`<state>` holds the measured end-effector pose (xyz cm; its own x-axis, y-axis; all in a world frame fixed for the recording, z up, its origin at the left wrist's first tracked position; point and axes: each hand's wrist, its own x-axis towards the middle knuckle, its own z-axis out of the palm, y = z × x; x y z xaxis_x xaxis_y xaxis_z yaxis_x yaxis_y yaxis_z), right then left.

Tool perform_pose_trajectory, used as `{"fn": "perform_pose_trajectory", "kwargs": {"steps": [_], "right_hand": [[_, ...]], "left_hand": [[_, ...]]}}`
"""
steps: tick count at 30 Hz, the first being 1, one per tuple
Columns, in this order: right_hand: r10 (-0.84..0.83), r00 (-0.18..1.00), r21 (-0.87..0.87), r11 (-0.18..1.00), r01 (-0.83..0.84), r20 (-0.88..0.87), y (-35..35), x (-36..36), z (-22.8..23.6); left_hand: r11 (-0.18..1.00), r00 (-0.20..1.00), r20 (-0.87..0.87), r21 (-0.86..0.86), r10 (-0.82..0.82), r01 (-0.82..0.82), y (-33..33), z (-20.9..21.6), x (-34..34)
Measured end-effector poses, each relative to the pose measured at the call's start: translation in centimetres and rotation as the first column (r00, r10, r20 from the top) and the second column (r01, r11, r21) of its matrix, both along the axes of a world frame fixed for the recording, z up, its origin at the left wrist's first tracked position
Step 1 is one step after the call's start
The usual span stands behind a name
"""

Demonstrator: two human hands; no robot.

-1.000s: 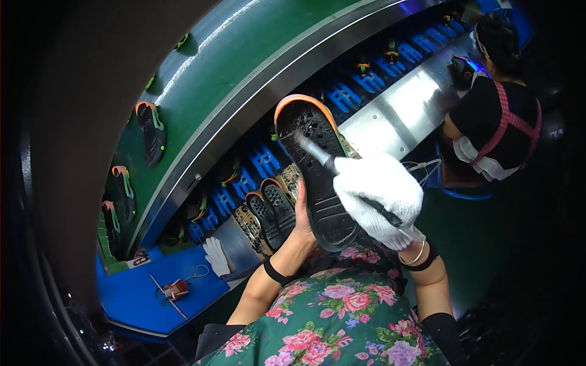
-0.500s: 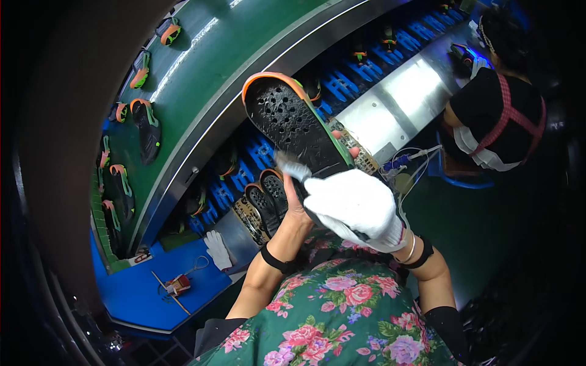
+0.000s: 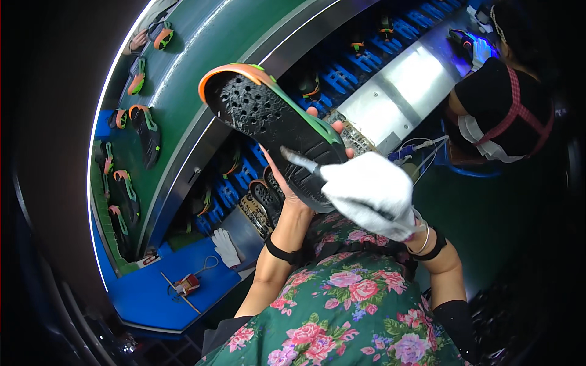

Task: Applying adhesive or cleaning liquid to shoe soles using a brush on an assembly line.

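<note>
My bare left hand (image 3: 293,200) grips a black shoe sole (image 3: 268,134) from beneath, the thumb along one side and fingertips past the other edge. An orange rim wraps the sole's toe, and green runs along its side. Small holes dot the forefoot, which shines as if wet; the heel is ridged. In a white knit glove, my right hand (image 3: 369,192) is closed around a small brush (image 3: 302,161). Its tip lies over the sole's middle; whether it touches the surface I cannot tell.
A green conveyor belt (image 3: 201,67) at left carries several orange-and-green shoes (image 3: 145,131). Blue racks (image 3: 342,79) line its near side. More black soles (image 3: 265,198) lie beyond my left forearm. A white glove (image 3: 226,247) rests near the blue table (image 3: 146,299). A co-worker (image 3: 500,110) sits at right.
The sole has shifted left and turned slightly, showing more of its heel. My gloved right hand moved a little right with the brush. Another person's hand now shows at the belt's far left.
</note>
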<state>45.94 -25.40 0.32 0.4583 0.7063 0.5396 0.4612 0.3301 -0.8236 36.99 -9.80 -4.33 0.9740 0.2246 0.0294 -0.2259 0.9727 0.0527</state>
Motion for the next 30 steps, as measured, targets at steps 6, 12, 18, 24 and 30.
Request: {"fn": "perform_pose_trajectory", "kwargs": {"steps": [6, 12, 18, 24, 30], "right_hand": [[0.177, 0.976, 0.044, 0.984, -0.173, -0.125, -0.5, -0.4, -0.2], [0.065, 0.974, 0.004, 0.998, -0.068, 0.215, -0.7, -1.0, -1.0], [0.015, 0.999, 0.019, 1.000, -0.016, 0.030, -0.4, 0.9, -1.8], [0.287, 0.957, 0.028, 0.958, -0.286, -0.038, -1.1, 0.2, -1.6], [0.129, 0.976, -0.029, 0.992, -0.125, 0.175, -1.4, -1.0, -2.4]], "left_hand": [[1.000, 0.994, 0.109, -0.016, 0.004, -0.002, 0.5, -1.3, 0.4], [0.998, 0.998, 0.029, 0.033, 0.050, -0.051, 1.2, -0.9, 0.3], [0.997, 1.000, -0.010, 0.078, 0.021, -0.021, 1.2, -0.6, -0.2], [0.982, 0.997, -0.054, 0.175, -0.054, 0.062, 2.0, -1.5, -1.4], [0.990, 0.981, -0.174, 0.095, -0.090, 0.108, 2.2, -2.0, -2.2]]}}
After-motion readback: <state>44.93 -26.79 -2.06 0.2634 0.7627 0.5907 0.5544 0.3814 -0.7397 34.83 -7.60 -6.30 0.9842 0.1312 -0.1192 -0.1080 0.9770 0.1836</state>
